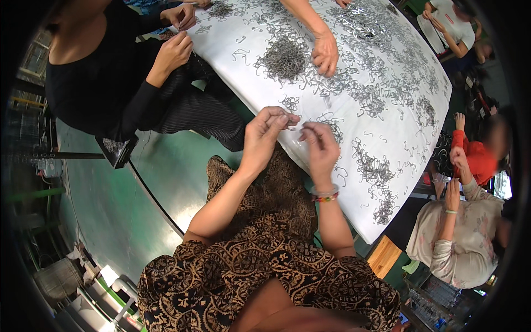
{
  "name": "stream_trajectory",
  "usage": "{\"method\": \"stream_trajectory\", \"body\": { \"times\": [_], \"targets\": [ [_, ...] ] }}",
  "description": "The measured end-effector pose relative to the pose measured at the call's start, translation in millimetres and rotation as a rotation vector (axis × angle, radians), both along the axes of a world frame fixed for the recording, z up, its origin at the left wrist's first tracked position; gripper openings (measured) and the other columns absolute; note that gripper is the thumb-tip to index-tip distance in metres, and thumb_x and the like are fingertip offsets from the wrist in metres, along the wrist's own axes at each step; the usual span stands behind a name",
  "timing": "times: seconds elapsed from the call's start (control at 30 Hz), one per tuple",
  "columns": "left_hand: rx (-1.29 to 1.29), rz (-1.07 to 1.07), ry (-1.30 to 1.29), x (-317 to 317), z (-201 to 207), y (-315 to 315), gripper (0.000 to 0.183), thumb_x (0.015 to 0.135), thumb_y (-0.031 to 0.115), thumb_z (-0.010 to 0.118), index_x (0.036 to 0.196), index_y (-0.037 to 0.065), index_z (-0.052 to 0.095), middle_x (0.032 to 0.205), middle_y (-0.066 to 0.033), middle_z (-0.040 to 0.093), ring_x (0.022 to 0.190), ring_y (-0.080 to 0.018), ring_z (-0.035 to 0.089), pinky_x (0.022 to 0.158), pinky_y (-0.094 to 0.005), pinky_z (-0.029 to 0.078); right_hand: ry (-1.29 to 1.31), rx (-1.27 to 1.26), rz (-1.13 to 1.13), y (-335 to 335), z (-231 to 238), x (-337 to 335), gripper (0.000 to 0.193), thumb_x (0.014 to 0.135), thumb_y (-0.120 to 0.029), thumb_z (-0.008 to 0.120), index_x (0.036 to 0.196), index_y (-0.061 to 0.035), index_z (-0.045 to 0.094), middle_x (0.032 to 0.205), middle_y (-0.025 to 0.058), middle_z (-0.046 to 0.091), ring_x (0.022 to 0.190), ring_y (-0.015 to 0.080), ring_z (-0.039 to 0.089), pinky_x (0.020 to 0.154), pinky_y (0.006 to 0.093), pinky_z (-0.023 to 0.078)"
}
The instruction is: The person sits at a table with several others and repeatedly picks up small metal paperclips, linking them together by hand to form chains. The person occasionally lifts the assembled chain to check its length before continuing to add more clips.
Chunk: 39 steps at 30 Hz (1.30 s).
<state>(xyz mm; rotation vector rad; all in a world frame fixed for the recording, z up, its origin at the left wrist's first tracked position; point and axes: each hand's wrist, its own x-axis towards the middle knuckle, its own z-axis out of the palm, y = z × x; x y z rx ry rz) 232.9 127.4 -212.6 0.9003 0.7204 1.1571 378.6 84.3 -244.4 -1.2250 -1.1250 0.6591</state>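
Note:
Above the near corner of the white-covered table (376, 229), my two hands face each other, a small gap between their fingertips. My left hand (265, 135) is closed in a pinch, with what looks like a small metal hook at the fingertips. Curled fingers and thumb close my right hand (321, 146), slightly blurred; anything inside it is hidden. Bracelets (324, 195) circle that wrist. Just beyond my hands lie a few small bent wire hooks (290, 103). Another loose pile of hooks (376, 169) lies to the right of my right hand.
A dense heap of hooks (283, 60) lies farther out, beside another person's hand (325, 54) reaching in. A person in black (83, 83) works at the left edge. Other people sit to the right, including one in a pale top (459, 243). Scattered hooks cover much of the far table.

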Motion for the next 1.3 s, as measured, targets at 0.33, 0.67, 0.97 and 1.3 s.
{"method": "stream_trajectory", "body": {
  "times": [0.33, 0.67, 0.97, 1.3],
  "targets": [
    [0.081, 0.008, 0.199, -29, 5, -6, 0.012, 0.096, 0.007, 0.058, 0.104, -0.002, 0.058, 0.099, -0.0092, 0.069, 0.095, -0.0115, 0.063, 0.081, -0.0234, 0.048, -0.782, -0.529, -0.132, 99, -40, 120, 0.028, 0.071, -0.017, 0.080, 0.083, 0.0060, 0.069, 0.076, 0.0220, 0.068, 0.074, 0.0346, 0.067, 0.071, 0.0399, 0.053],
    [0.067, -0.011, 0.180, -37, -1, -11, 0.011, 0.097, 0.007, 0.056, 0.102, -0.002, 0.057, 0.095, -0.0077, 0.068, 0.065, -0.0033, 0.042, 0.057, -0.0189, 0.037, -0.157, -0.640, 0.076, 136, -48, 140, 0.013, 0.075, -0.001, 0.074, 0.077, 0.0043, 0.063, 0.065, 0.0138, 0.064, 0.051, 0.0194, 0.062, 0.048, 0.0326, 0.051],
    [0.089, 0.005, 0.130, -41, -9, -20, 0.009, 0.096, 0.005, 0.058, 0.101, -0.003, 0.059, 0.092, -0.0064, 0.067, 0.058, -0.0024, 0.038, 0.051, -0.0196, 0.031, 0.652, -0.402, 0.022, 108, -46, 149, 0.016, 0.089, 0.005, 0.060, 0.104, 0.0124, 0.060, 0.100, 0.0172, 0.064, 0.083, 0.0223, 0.065, 0.080, 0.0292, 0.058],
    [0.236, 0.084, 0.512, -32, -12, -5, 0.013, 0.092, 0.006, 0.062, 0.102, -0.003, 0.065, 0.087, -0.0068, 0.070, 0.069, -0.0066, 0.058, 0.058, -0.0242, 0.044, 0.252, -0.244, 0.324, 13, 37, 15, 0.012, 0.087, -0.002, 0.067, 0.096, 0.0064, 0.069, 0.078, 0.0084, 0.065, 0.062, 0.0113, 0.058, 0.054, 0.0225, 0.046]
  ]
}}
